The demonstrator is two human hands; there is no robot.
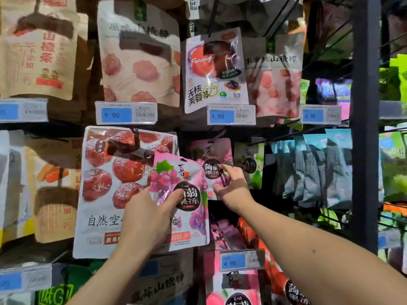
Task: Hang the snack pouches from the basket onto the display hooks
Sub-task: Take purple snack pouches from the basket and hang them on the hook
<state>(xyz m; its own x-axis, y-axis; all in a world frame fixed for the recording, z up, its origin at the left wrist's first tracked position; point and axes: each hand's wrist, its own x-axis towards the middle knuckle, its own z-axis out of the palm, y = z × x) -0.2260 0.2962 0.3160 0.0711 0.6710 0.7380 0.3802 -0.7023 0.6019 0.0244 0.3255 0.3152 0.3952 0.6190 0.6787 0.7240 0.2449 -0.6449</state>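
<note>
My left hand (145, 219) grips a pink grape-jelly snack pouch (187, 188) by its lower left side, holding it upright in front of the display rack. My right hand (231, 186) reaches to the right of it, its fingers spread and touching the front of a matching pink pouch (211, 155) that hangs on a display hook in the middle row. The hook itself is mostly hidden behind that hanging pouch. The held pouch's top edge sits just left of and slightly below the hanging pouch's top. No basket is in view.
A big white pouch with red fruit (103, 190) hangs left of the held one. Green pouches (248, 164) and blue pouches (319, 168) hang to the right. Price tags (231, 114) line the rails. A dark upright post (365, 128) stands at the right.
</note>
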